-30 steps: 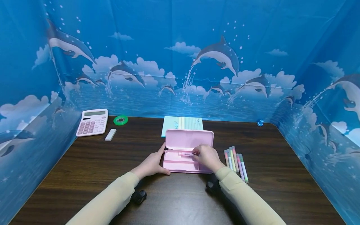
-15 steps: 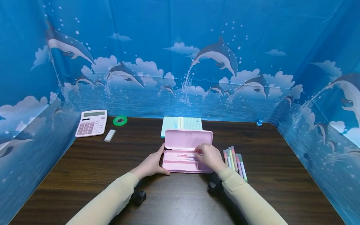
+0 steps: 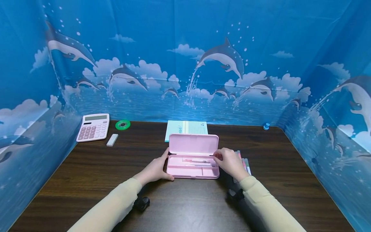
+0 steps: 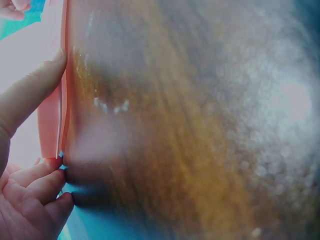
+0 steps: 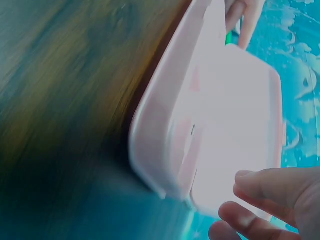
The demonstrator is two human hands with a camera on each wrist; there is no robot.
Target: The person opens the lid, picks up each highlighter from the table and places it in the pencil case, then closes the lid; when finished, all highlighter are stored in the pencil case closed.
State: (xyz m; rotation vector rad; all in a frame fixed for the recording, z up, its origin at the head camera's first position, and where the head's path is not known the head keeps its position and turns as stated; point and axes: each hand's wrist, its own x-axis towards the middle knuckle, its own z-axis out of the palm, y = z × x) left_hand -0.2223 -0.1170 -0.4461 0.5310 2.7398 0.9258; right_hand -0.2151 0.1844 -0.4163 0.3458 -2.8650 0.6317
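Lower left and lower right of the frame: plain, pale yellow long sleeves [image 3: 107,206]; small black device [image 3: 142,204] near each cuff [image 3: 135,186].

Holding a long, smooth, straight-edged pink case [image 4: 48,127] with a bare left hand [image 4: 25,200], resting the thumb against its side and curling the fingers at its lower end. Glimpsing part of a bare right hand [image 4: 9,10] in the upper left corner. Looking mostly across a blurred, brown, wood-grained tabletop [image 4: 165,135], catching white glare at right.
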